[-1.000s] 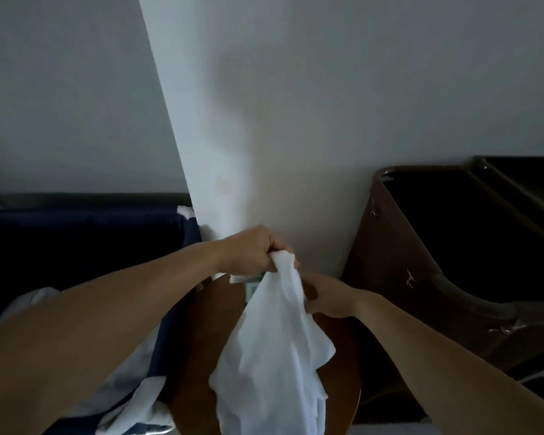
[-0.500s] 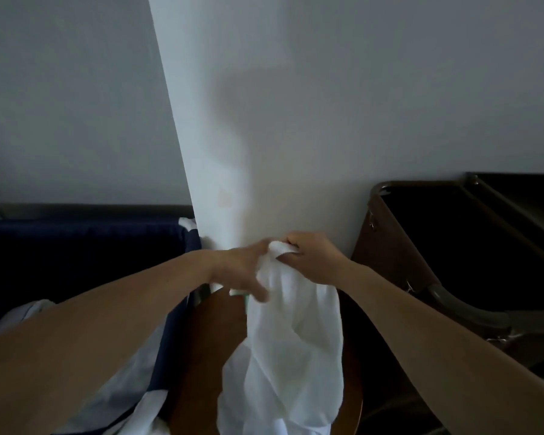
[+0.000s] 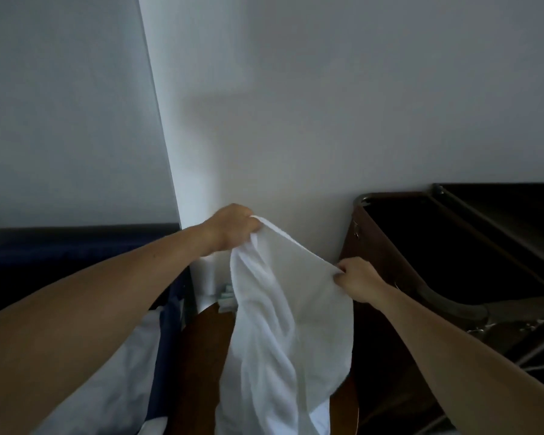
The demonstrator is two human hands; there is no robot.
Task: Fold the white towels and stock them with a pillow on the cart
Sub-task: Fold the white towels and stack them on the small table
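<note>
Hands have split since half a second ago: they were bunched together at the top of the towel, and now the right one has run out along the edge, down and to the right, so the top edge is opened up.

Scene, big to small:
- Wall (image 3: 327,89) fills the upper view, with its corner edge at left.
- Cart (image 3: 371,237) at right, against the wall: brown side panel, dark open bin. Nothing stocked that I can see (the interior is too dark to be sure).
- Bed (image 3: 76,255) at left, navy, with white bedding (image 3: 113,378) in front of it. Pillow or sheet, can't tell.
- White towel (image 3: 283,324) hangs in the air between bed and cart, unfolded, with its lower part bunched over the round wooden table (image 3: 201,346).
- Left hand (image 3: 233,229) is fisted round the towel's top corner, the higher of the two.
- Right hand (image 3: 357,279) pinches the same edge further along, lower, just beside the cart's near corner.
- Small green-and-white item (image 3: 226,295) at the table's far edge. Unidentifiable.

Key geometry: the held edge slopes from the left hand, upper left, to the right hand, lower right, and the towel's long axis drops straight down from it. That edge isn't level or taut yet. My read is that the step is spreading before the first fold; the right hand likely needs the far corner and to come level with the left. The cart lies to the right, so the right hand is the nearer one for stowing. Task looks early.
</note>
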